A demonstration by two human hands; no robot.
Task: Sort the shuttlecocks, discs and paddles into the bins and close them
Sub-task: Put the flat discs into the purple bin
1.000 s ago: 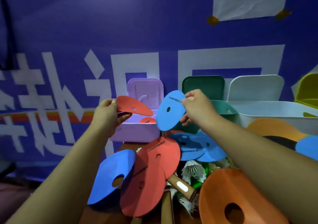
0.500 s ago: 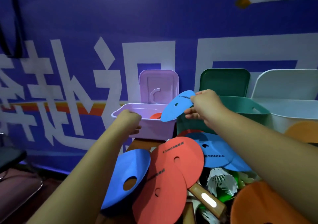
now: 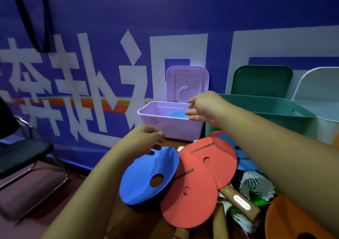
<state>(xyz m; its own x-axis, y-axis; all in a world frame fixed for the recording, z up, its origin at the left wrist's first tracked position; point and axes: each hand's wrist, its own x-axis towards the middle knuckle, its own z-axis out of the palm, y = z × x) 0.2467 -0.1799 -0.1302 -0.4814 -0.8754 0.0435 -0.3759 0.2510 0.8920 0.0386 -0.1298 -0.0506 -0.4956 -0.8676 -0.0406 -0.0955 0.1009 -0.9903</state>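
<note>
A lilac bin (image 3: pixel 170 126) stands with its lid (image 3: pixel 187 82) up, and a blue disc (image 3: pixel 178 114) lies inside. My right hand (image 3: pixel 201 107) hovers over the bin's right rim, fingers spread and empty. My left hand (image 3: pixel 145 137) is lower, just above the top edge of a blue disc (image 3: pixel 146 176) on the pile, fingers loosely curled with nothing in them. Red discs (image 3: pixel 198 181) overlap beside it, with more blue discs (image 3: pixel 242 158) behind. A wooden paddle handle (image 3: pixel 240 202) and white shuttlecocks (image 3: pixel 255 185) lie at the right.
A green bin (image 3: pixel 266 117) with raised lid and a pale bin (image 3: pixel 324 95) stand to the right of the lilac one. An orange disc (image 3: pixel 286 220) fills the lower right corner. A black chair (image 3: pixel 20 156) stands at the left, before a blue banner wall.
My right hand let go of the blue disc, which now lies in the lilac bin. My left hand dropped from the bin down to the blue disc on the pile.
</note>
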